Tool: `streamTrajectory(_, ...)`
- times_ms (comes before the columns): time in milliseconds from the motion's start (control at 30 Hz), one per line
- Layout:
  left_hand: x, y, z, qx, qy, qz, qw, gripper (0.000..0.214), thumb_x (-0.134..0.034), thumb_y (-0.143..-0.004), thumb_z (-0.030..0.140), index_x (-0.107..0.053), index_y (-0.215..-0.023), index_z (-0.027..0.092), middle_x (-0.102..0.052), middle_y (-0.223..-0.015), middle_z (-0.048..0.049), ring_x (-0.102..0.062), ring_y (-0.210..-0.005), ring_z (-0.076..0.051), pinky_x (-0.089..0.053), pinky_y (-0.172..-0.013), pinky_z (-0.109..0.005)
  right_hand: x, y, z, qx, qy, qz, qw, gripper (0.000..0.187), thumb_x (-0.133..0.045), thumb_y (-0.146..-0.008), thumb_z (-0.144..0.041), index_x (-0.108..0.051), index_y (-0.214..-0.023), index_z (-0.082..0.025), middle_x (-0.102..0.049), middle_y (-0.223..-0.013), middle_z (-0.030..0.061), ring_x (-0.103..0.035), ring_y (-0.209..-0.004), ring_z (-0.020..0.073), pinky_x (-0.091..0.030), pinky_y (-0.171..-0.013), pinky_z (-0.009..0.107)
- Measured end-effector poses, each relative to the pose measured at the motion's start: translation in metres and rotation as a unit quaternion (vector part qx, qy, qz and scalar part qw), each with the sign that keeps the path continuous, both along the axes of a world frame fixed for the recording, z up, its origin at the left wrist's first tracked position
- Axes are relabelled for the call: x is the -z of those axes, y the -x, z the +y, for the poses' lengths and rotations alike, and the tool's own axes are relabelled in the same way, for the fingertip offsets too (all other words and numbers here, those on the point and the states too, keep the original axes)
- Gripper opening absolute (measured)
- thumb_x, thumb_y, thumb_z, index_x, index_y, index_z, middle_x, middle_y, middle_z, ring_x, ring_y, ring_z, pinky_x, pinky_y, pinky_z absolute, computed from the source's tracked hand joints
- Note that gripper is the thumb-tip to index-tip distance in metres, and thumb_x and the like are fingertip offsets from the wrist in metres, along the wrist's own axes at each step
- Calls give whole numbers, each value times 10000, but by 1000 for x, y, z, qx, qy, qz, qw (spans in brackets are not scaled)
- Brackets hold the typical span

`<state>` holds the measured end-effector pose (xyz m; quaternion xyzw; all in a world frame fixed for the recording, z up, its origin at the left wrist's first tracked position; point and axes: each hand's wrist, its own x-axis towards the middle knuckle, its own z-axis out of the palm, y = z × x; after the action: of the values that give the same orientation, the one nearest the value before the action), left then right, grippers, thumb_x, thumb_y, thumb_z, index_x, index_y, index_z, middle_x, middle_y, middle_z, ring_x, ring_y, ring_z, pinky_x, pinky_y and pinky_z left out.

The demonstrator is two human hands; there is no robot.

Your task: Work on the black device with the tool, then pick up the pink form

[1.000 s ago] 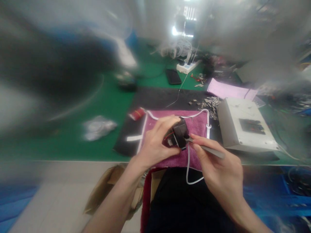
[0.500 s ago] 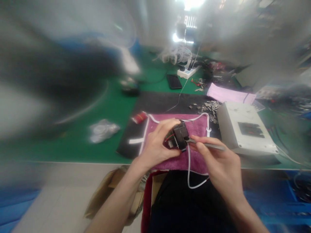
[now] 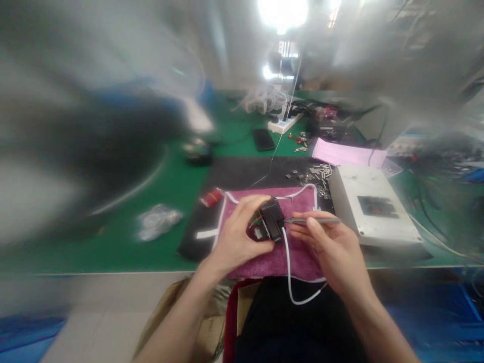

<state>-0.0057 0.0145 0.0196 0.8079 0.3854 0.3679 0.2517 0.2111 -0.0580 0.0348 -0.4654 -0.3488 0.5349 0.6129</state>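
Note:
My left hand (image 3: 244,229) is wrapped round a small black device housing (image 3: 271,219) and holds it above the purple cloth (image 3: 302,257). Thin red wires and a circuit part show in the housing's side facing that hand. Pinched in my right hand (image 3: 333,242) is a pair of grey metal tweezers (image 3: 317,221), whose tip reaches the housing's right side. A white cable (image 3: 289,282) comes from the same side of the housing and curves down past the table edge toward my right wrist. Whether the tip grips anything is too small to tell.
A grey-white box (image 3: 378,206) stands right of the cloth, near loose metal parts (image 3: 321,174). On the black mat's left side (image 3: 192,237) lies a red packet (image 3: 212,197). Beyond are a plastic bag (image 3: 159,222), a black phone (image 3: 263,139), a power strip (image 3: 285,122) and a pink sheet (image 3: 348,153).
The tweezers have swung to lie nearly level, and their tip has drawn slightly out from the housing. The housing has turned a little in my left hand. The whole view has shifted slightly.

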Motion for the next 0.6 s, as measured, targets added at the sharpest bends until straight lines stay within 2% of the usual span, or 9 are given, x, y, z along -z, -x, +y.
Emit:
streamTrajectory(100,-19,0,8,-2,12,34,999,899,-829,-716,142,-469,-1522,312,-543,-1536,-18,-524,-1427,-236,-393,-1264,-350,14,-6,-8,68,-53,-180,980,170,-714,-1016,-344,-746,-1149,-243,-767,-1237,85,-778,-1082,242,-638,-1026,405)
streamTrajectory(200,-42,1,25,13,36,110,993,988,-829,-756,206,-368,-1614,376,-509,-1579,-5,-538,-1434,-249,-412,-1253,-352,36,-13,-8,52,-131,-378,915,145,-653,-1030,-243,-755,-1133,-246,-754,-1283,83,-729,-1205,240,-581,-1118,418)
streamTrajectory(300,-55,0,51,25,35,226,973,1026,-834,-749,307,-336,-1642,392,-550,-1555,-10,-605,-1375,-278,-488,-1182,-358,52,-18,-4,27,-189,-477,858,209,-578,-1024,-140,-725,-1163,-194,-715,-1357,131,-708,-1247,252,-592,-1108,420)
streamTrajectory(400,-52,-6,77,48,22,327,944,996,-810,-704,309,-417,-1619,341,-577,-1552,-60,-622,-1366,-323,-520,-1147,-386,55,-19,-4,26,-225,-525,820,256,-548,-998,-73,-713,-1180,-147,-687,-1392,171,-663,-1321,289,-582,-1125,452)
streamTrajectory(500,-48,-13,98,78,19,368,926,1021,-854,-671,328,-444,-1606,346,-601,-1538,-91,-638,-1351,-359,-534,-1132,-416,46,-24,-10,30,-251,-524,813,281,-564,-965,-56,-715,-1188,-136,-690,-1384,183,-621,-1375,319,-560,-1150,484)
streamTrajectory(600,-61,-28,117,127,28,359,924,1053,-892,-726,513,-374,-1634,385,-637,-1498,-91,-688,-1283,-359,-586,-1058,-413,36,-36,-18,26,-287,-466,837,262,-639,-908,-77,-735,-1139,-157,-761,-1233,161,-717,-1223,301,-600,-1093,445)
